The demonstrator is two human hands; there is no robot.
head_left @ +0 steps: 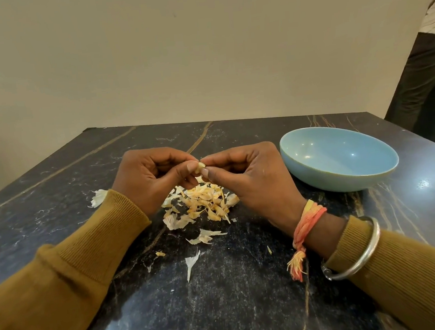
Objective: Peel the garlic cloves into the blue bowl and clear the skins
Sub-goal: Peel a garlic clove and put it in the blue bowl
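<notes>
A small pale garlic clove (199, 167) is pinched between the fingertips of both hands above the table. My left hand (151, 178) holds it from the left with thumb and forefinger; my right hand (249, 178) pinches it from the right. Below them lies a heap of yellowish garlic skins (201, 205) on the dark marble table (222, 296). The blue bowl (338, 157) stands to the right of my right hand; the part of its inside that I see holds nothing.
Loose skin scraps lie apart from the heap: one by my left sleeve (98, 197), others nearer me (207, 236) (192, 263). A standing person's dark trousers (424, 78) show at the far right, beyond the table's corner. A plain wall rises behind the table's far edge.
</notes>
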